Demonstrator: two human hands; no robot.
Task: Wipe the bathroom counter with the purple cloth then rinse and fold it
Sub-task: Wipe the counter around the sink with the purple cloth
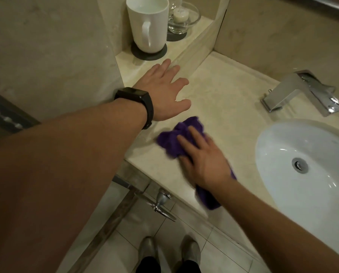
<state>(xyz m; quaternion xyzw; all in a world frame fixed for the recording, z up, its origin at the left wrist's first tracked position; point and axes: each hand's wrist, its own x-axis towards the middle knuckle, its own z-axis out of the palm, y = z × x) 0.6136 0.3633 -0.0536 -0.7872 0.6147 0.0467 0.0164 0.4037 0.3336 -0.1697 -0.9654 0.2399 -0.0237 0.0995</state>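
The purple cloth [177, 136] lies bunched on the beige stone counter [224, 99], left of the sink. My right hand [202, 160] presses flat on top of the cloth, fingers spread over it, and part of the cloth trails under my wrist to the counter's front edge. My left hand [164, 89], with a black watch on the wrist, rests open on the counter's left end, fingers apart, holding nothing, just beyond the cloth.
A white oval sink [283, 154] is set into the counter at right, with a chrome faucet [300, 91] behind it. On a raised ledge at the back left stand a white mug [147, 24] on a dark coaster and a glass candle holder [182, 18]. A metal valve [161, 203] sits below the counter.
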